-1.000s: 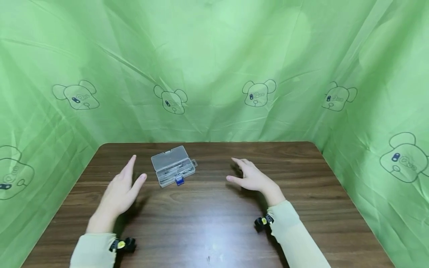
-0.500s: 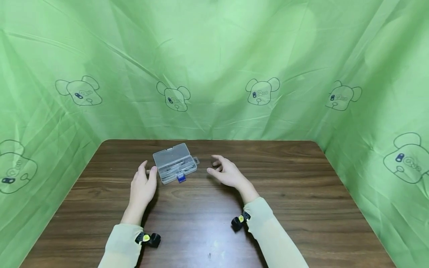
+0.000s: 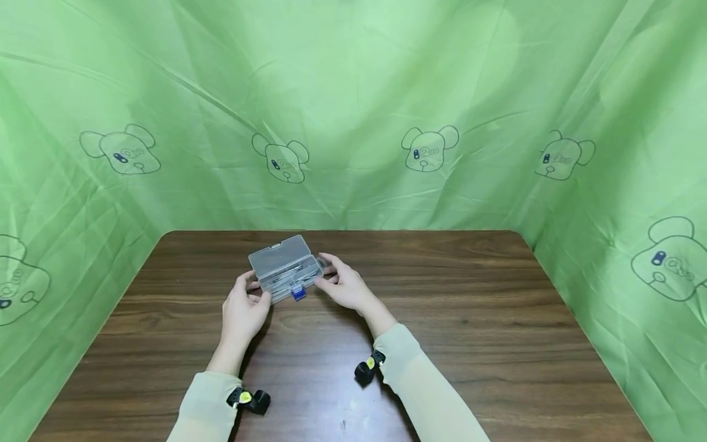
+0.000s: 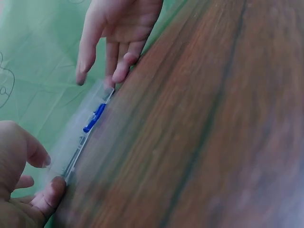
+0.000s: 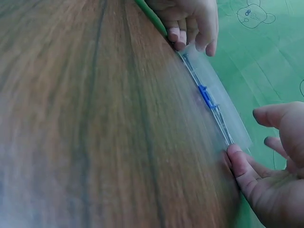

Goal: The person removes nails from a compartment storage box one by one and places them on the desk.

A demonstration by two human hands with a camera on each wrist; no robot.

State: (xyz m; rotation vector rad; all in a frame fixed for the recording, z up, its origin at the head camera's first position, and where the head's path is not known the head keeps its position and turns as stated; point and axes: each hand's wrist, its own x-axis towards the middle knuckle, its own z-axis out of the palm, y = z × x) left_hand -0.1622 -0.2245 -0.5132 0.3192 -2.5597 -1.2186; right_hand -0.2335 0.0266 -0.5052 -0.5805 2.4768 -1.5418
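Note:
A clear plastic box point(image 3: 280, 256) lies with its lid raised near the back of the table, left of centre. Slim silvery metal pieces point(image 3: 288, 276) fill its tray, and a blue latch point(image 3: 299, 293) sticks out at the front. My left hand point(image 3: 243, 312) grips the box's left end, thumb at the front corner, fingers curled behind. At the right end my right hand point(image 3: 349, 288) grips the other corner, its thumb low on the front edge. Both wrist views show the box low against the tabletop between the two hands; the exact kind of metal pieces is too small to make out.
The dark wood-grain table point(image 3: 469, 344) has rounded back corners. Green cloth point(image 3: 353, 110) printed with bear heads hangs behind it and along both sides. Black wrist cameras point(image 3: 258, 402) sit on the light sleeves point(image 3: 425, 393).
Both hands have come inward from either side to the box, the right one travelling leftward the farthest. Their fingers have closed on its ends; the box stays where it was on the table.

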